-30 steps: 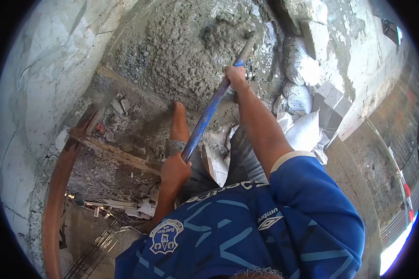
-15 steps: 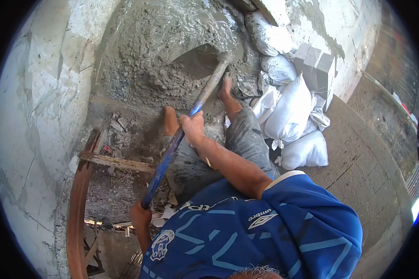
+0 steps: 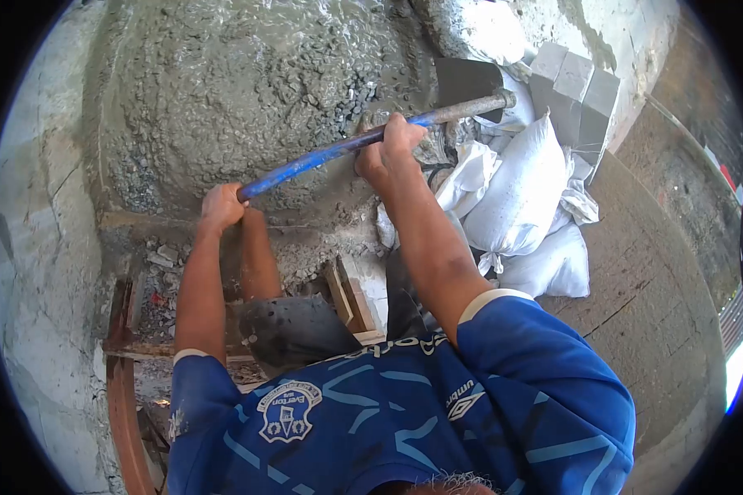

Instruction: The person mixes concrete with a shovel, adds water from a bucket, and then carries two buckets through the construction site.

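Note:
A hoe with a blue-painted handle (image 3: 305, 162) lies across my front, sloping up to the right. My left hand (image 3: 223, 206) is closed around the lower left end of the handle. Farther up the shaft, my right hand (image 3: 402, 134) grips it. The dark, broad hoe blade (image 3: 466, 85) is at the far right end, overlapping the white sacks in this view. Wet grey concrete mix (image 3: 248, 99) with gravel spreads in front of my bare feet, beyond the handle.
Stuffed white sacks (image 3: 516, 194) are heaped at the right, beside grey blocks (image 3: 574, 87). A rough wall (image 3: 37, 231) runs along the left. Near my legs are a wooden frame (image 3: 351, 301), a timber beam (image 3: 124, 412) and loose rubble (image 3: 165, 256).
The hoe has swung from a steep slant to nearly crosswise, its blade moving right from the mix toward the sacks. Both hands have moved forward with it, and my left arm is now extended.

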Motion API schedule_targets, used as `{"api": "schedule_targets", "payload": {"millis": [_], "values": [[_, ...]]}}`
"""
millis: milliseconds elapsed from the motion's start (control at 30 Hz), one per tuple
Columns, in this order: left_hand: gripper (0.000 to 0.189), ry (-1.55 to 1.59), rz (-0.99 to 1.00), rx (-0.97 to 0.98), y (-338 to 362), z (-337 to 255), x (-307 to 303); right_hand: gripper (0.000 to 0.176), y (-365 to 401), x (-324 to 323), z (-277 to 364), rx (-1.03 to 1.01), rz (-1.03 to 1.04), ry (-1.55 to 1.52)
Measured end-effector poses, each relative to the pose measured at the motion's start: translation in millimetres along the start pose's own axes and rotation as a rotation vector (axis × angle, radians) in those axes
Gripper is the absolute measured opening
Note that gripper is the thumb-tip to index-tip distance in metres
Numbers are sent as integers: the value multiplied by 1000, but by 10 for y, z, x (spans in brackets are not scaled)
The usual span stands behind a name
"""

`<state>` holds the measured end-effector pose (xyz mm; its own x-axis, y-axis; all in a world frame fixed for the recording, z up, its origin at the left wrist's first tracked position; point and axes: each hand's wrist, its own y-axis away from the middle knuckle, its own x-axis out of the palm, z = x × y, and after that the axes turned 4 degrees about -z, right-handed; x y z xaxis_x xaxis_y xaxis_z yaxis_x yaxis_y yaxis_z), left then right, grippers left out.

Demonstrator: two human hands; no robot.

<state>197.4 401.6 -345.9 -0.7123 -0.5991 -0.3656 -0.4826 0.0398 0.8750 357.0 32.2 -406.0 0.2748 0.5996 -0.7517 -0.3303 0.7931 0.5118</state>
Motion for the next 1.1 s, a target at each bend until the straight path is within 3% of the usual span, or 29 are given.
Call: {"api": "schedule_targets", "payload": {"millis": [67, 100, 233, 433, 533, 600, 633, 667, 733, 900, 1100], "values": [[18, -87, -22, 32, -351, 176, 82, 49, 112, 173, 54, -72, -52, -65], [19, -113, -34, 35, -395, 177, 66, 52, 119, 258, 23, 21, -54, -186], [20, -97, -29, 8, -465, 300, 203, 62, 120, 403, 18, -35, -89, -27], [21, -37, 6, 32, -503, 289, 485, 55, -77, 500, -146, -46, -161, -4], [21, -46, -12, 3, -131, 79, 268, 49, 125, 308, 52, -21, -140, -13], [21, -112, -34, -39, 268, -248, -70, 29, 14, 211, 133, 39, 34, -200], [21, -113, -36, -34, 496, -431, -278, 17, 30, 139, 233, -11, -2, -227], [23, -122, -19, -22, 740, -613, -513, 17, 85, 41, 356, -14, 1, -230], [25, -136, -24, -8, 1094, -926, -935, 14, 202, -107, 672, 164, 167, -229], [29, -141, 21, -60, 1695, -1162, -1680, 12, 253, 239, 722, 166, 318, -239], [29, -71, 27, -227, 2465, -925, -1790, 21, 1261, 422, 900, 65, 330, -45]]}}
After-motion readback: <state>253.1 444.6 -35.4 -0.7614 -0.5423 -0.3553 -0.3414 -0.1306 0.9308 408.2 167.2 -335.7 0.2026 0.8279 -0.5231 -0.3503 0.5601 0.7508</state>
